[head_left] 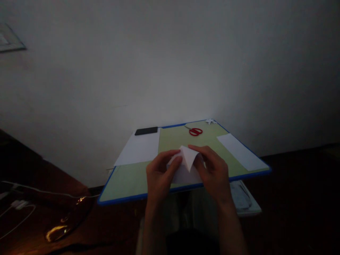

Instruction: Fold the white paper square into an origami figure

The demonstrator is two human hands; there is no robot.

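Note:
A partly folded sheet of white paper (187,159) is held between my two hands above the near edge of the table. My left hand (162,171) pinches its left side, thumb and fingers closed on it. On the other side my right hand (212,170) grips the paper, with the index finger along the top edge and the thumb tucked behind a flap. A pointed flap hangs down in the middle toward me. The lower part of the paper spreads out flat below the fold. Red-handled scissors (195,131) lie beyond my hands.
The green tabletop (130,180) has a blue rim. A dark phone (146,131) rests on a white sheet (142,148) at the left. Another white strip of paper (243,152) lies right; small paper scraps (210,121) sit at the far corner. A wall stands behind; white cables (50,191) run at lower left.

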